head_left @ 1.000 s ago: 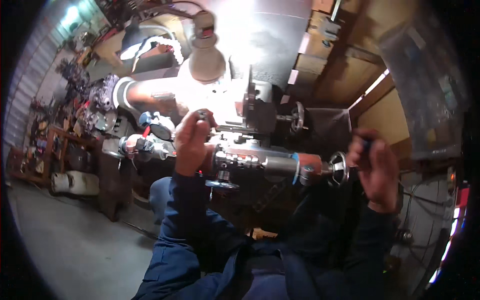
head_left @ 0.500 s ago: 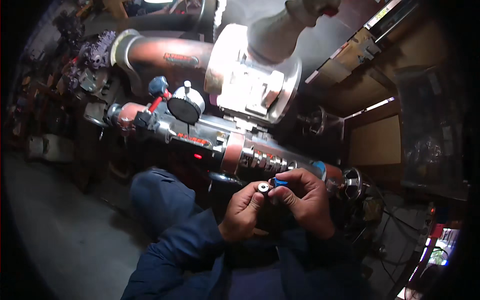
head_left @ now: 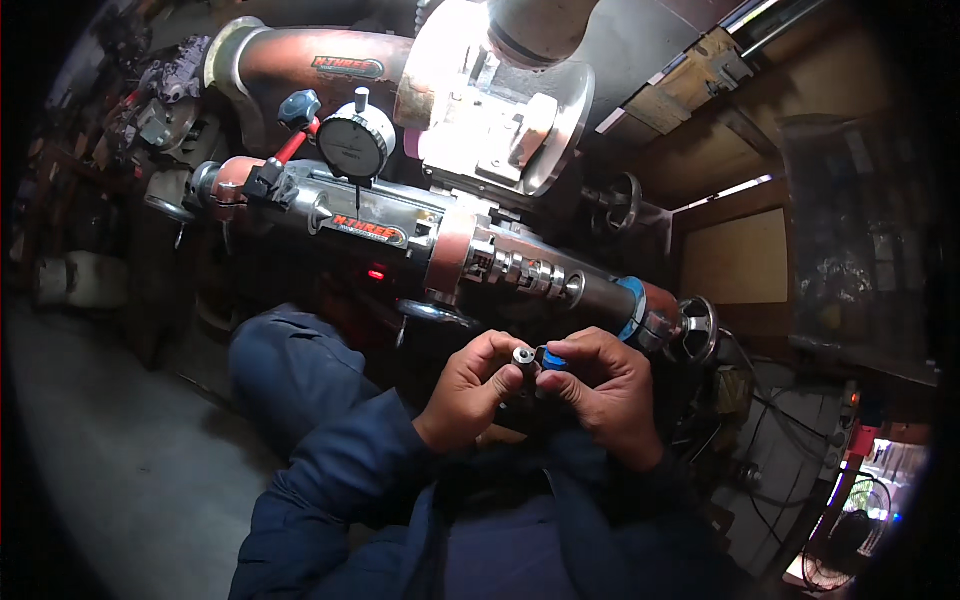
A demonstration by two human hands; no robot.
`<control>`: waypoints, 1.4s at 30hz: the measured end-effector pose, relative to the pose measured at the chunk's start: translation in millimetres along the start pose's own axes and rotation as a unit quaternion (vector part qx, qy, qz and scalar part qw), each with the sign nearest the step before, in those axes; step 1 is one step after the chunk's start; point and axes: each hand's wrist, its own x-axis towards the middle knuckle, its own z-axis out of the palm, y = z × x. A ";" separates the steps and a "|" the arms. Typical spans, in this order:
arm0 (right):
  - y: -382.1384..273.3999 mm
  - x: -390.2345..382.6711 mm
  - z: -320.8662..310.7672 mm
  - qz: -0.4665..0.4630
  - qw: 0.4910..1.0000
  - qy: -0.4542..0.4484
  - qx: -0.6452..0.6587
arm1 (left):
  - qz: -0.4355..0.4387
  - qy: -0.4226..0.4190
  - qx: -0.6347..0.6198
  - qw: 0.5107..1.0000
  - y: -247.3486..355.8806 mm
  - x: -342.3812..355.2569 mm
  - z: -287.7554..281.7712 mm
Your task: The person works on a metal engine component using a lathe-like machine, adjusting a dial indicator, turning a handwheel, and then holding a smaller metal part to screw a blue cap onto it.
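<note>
In front of my chest, my left hand (head_left: 462,392) pinches a small metal cylinder (head_left: 523,357) with a hole in its end between thumb and fingertips. Close on its right, my right hand (head_left: 612,392) holds a small blue piece (head_left: 553,360) by the thumb and forefinger. The two pieces are almost side by side; whether they touch I cannot tell. Just beyond my hands, a shaft with several lobes, like a camshaft (head_left: 530,273), is mounted along the grinding machine (head_left: 440,262).
A round dial gauge (head_left: 356,148) stands on the machine, beside a red arm with a dark knob (head_left: 299,107). Handwheels (head_left: 700,328) stick out at the right end and the front. A wooden panel (head_left: 735,260) stands at the right, with cables on the floor below.
The machine sits higher and further left in the picture, as the view has shifted. Both hands keep their pinch; the metal cylinder's end looks turned slightly.
</note>
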 end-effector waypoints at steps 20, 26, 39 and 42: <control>1.8 -24.6 -27.3 0.069 0.987 0.005 0.144 | -0.078 -0.094 -0.204 0.971 -11.0 13.4 4.8; -7.4 -21.5 -25.8 0.062 0.992 0.029 0.103 | -0.113 -0.093 -0.234 0.961 -13.5 13.9 3.6; 5.7 -12.7 -12.0 -0.092 0.992 0.035 -0.078 | -0.076 -0.049 -0.114 0.989 -16.9 12.1 0.3; 4.8 -9.5 -8.4 -0.128 0.984 0.026 -0.121 | -0.032 -0.014 -0.057 0.998 -12.8 13.7 6.4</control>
